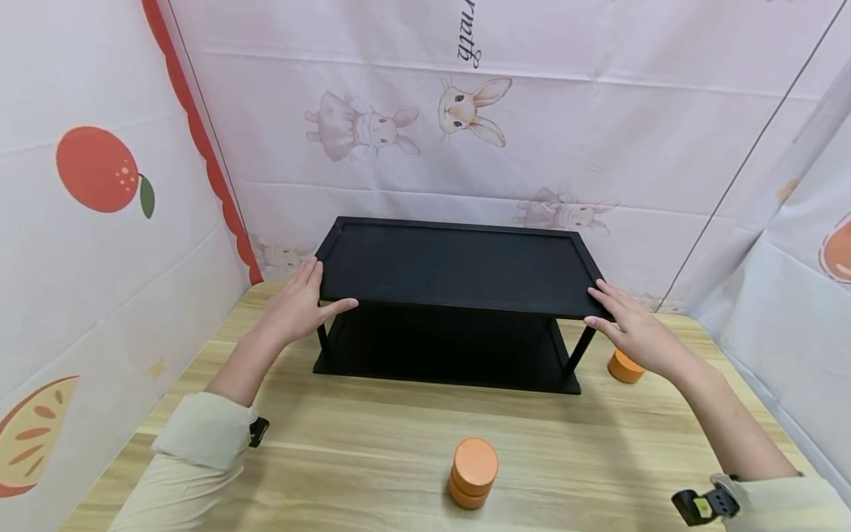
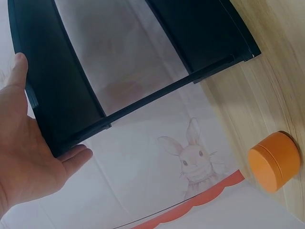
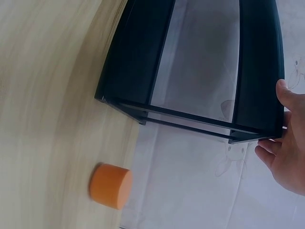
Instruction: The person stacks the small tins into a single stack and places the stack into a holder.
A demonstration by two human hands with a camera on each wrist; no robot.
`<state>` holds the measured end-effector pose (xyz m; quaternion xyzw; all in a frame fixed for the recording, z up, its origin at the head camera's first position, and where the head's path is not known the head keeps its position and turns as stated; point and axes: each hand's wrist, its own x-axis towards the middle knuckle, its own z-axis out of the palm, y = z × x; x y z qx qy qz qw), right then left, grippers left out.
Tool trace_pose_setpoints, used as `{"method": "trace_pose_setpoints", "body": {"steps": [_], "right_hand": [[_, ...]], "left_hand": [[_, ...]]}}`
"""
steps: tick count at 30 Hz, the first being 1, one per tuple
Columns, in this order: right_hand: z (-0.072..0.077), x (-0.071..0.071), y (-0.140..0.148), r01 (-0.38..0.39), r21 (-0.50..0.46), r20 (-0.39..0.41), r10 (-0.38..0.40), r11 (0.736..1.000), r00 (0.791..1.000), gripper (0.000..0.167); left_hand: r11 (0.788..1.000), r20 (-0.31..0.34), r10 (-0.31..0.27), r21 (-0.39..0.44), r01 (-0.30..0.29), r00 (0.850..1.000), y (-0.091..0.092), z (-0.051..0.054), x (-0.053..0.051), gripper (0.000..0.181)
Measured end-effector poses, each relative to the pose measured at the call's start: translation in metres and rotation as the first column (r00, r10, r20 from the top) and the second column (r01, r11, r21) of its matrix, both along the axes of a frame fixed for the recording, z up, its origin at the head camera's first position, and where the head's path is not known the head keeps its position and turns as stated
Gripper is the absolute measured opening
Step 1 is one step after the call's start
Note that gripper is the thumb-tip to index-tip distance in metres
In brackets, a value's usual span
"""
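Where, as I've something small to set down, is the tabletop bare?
Bare tabletop lies in front of the black rack, on both sides of the near orange cylinder. It is crowded at the rack's ends: a second orange cylinder stands near the right hand, a third orange cylinder by the left end.

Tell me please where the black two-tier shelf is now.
In the head view, the black shelf is near the centre, between the left hand and the right hand, in front of the rabbit-printed cloth.

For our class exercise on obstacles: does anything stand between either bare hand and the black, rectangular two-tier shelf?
Nothing visible does: the left hand and right hand hold the shelf at opposite ends of its top.
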<state>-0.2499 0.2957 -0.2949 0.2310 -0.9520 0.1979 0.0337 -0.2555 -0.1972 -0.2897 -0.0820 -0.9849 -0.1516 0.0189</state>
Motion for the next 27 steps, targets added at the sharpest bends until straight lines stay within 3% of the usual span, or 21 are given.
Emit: {"method": "trace_pose_setpoints", "body": {"steps": [27], "right_hand": [[-0.0003,0.002,-0.0019,0.004,0.0,-0.007,-0.004,1.0,1.0,0.065]], "left_hand": [[1.0,0.005,-0.008,0.011,0.008,1.0,-0.0022,0.0005,-0.002,0.107]]}}
